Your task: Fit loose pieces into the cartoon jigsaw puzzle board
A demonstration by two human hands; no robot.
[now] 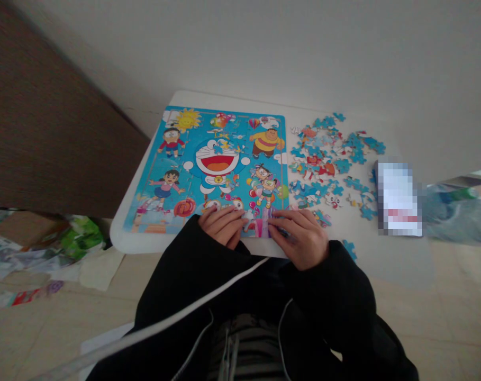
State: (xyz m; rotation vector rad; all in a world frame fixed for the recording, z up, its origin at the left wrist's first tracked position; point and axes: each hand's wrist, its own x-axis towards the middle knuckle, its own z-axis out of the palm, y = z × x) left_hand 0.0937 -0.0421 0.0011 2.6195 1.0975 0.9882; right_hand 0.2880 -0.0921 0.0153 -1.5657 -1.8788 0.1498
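black sleeves (264, 296), hands (264, 227) on glossy flat jigsaw (208, 159), scattered knobbed pieces (331, 159)

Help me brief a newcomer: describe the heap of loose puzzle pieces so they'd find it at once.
Start at the white table with the big blue cartoon puzzle board. Right of that board lies the heap of loose puzzle pieces. Unlike the board, it is scattered, unjoined, mostly blue bits.

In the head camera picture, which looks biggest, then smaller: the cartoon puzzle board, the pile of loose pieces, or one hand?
1. Puzzle board
2. Pile of loose pieces
3. Right hand; the left hand looks about the same.
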